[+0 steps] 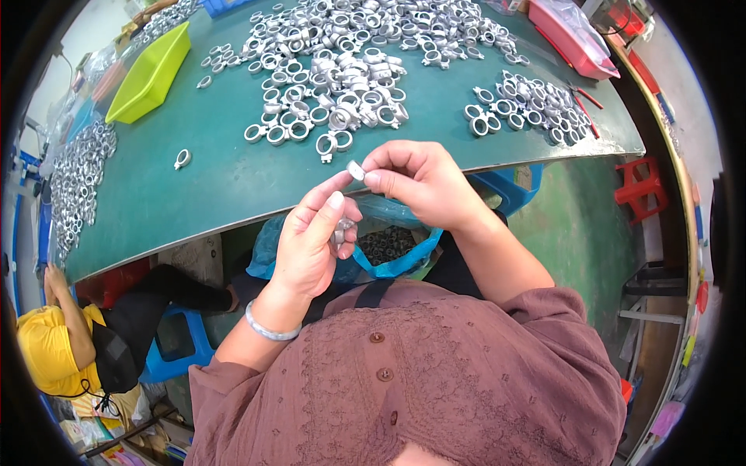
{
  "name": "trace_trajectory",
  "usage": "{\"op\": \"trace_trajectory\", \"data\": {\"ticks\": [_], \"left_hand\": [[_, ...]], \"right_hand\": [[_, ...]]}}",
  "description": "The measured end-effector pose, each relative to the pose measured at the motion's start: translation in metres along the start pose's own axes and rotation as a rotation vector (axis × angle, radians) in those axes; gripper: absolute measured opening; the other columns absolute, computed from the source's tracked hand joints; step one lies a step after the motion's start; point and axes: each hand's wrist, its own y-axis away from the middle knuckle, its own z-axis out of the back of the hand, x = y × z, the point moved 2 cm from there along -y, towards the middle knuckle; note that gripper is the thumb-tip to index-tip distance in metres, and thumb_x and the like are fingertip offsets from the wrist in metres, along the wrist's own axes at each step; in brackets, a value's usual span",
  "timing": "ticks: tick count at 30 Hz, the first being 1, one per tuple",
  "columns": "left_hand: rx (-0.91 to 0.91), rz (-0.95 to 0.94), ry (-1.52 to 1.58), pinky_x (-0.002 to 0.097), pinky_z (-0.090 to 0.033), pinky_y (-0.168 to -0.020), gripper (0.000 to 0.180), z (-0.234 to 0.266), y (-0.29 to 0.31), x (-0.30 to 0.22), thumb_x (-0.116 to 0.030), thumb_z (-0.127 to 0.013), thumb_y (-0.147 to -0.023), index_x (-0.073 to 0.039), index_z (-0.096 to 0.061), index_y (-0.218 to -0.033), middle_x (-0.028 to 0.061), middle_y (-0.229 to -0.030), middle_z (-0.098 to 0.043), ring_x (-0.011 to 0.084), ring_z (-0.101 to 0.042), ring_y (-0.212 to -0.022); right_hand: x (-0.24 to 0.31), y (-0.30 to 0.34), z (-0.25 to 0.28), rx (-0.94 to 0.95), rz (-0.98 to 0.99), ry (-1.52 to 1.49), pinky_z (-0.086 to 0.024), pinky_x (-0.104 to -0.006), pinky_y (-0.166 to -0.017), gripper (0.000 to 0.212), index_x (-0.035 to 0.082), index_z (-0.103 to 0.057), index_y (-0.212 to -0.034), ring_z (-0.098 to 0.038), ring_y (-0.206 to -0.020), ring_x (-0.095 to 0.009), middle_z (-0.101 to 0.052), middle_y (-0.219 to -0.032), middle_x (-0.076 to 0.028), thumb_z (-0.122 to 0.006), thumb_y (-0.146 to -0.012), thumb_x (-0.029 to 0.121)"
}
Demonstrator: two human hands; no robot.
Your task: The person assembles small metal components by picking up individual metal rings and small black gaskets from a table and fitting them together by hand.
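Observation:
Between thumb and fingertips, my right hand (pixel 426 183) pinches a small silver metal ring clamp (pixel 356 171) just past the table's near edge. My left hand (pixel 309 242) is turned palm up with its fingers curled around a few more metal pieces (pixel 341 230); its index fingertip reaches to the pinched clamp. Below both hands, an opened blue plastic bag (pixel 401 267) holds many small dark parts (pixel 385 245). On the green table (pixel 210 182) ahead lies a large heap of similar ring clamps (pixel 353 87).
A smaller clamp pile (pixel 528 107) sits at right beside red-handled pliers (pixel 588 109). One clamp (pixel 182 159) lies alone at left. A yellow-green tray (pixel 151 74) and a pink tray (pixel 573 43) stand farther off. A person in yellow (pixel 56 349) works beside another heap (pixel 78 186).

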Motion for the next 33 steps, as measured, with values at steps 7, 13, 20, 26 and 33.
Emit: {"op": "trace_trajectory", "data": {"ticks": [7,13,20,26,33], "left_hand": [[-0.022,-0.06,-0.072,0.0163,-0.037,-0.045,0.024,-0.002,-0.006,0.003,-0.02,-0.053,-0.087,-0.006,-0.056,-0.106,0.0002,-0.076,-0.056,0.0053,-0.047,-0.058],[-0.055,-0.098,-0.089,0.0155,-0.037,-0.045,0.013,0.003,-0.004,0.005,-0.018,-0.056,-0.086,-0.007,-0.057,-0.092,0.0001,-0.076,-0.057,0.0037,-0.048,-0.057],[-0.052,-0.08,-0.086,0.0161,-0.037,-0.043,0.015,0.002,-0.001,0.003,-0.021,-0.054,-0.087,-0.006,-0.056,-0.09,0.004,-0.076,-0.058,0.0073,-0.049,-0.055],[0.002,-0.044,-0.028,0.0161,-0.037,-0.043,0.019,0.002,0.0,0.002,-0.025,-0.05,-0.089,-0.007,-0.057,-0.09,0.0038,-0.076,-0.059,0.0064,-0.051,-0.055],[0.021,-0.012,-0.031,0.0155,-0.038,-0.043,0.015,0.001,0.001,0.002,-0.022,-0.052,-0.088,-0.008,-0.056,-0.089,0.0041,-0.075,-0.06,0.0059,-0.052,-0.055]], "right_hand": [[-0.002,0.014,-0.011,0.033,-0.059,-0.177,-0.044,-0.0203,-0.063,0.01,-0.001,-0.06,-0.088,-0.052,-0.069,-0.005,-0.06,-0.076,0.0,-0.057,-0.082,0.007],[0.0,0.019,-0.012,0.026,-0.082,-0.185,-0.044,-0.0201,-0.065,0.016,-0.002,-0.058,-0.096,-0.053,-0.071,-0.006,-0.061,-0.08,-0.003,-0.057,-0.082,0.008],[0.0,0.02,-0.008,0.036,-0.074,-0.255,-0.045,-0.0197,-0.064,0.017,-0.001,-0.057,-0.097,-0.053,-0.072,-0.005,-0.06,-0.082,-0.002,-0.057,-0.082,0.009],[-0.001,0.02,-0.006,0.019,-0.124,-0.204,-0.044,-0.0184,-0.06,0.017,0.001,-0.059,-0.096,-0.051,-0.066,-0.005,-0.06,-0.08,-0.001,-0.056,-0.084,0.012],[-0.006,0.019,-0.004,0.016,-0.125,-0.217,-0.044,-0.0185,-0.06,0.018,0.001,-0.059,-0.096,-0.052,-0.065,-0.005,-0.061,-0.079,-0.001,-0.057,-0.083,0.013]]}}
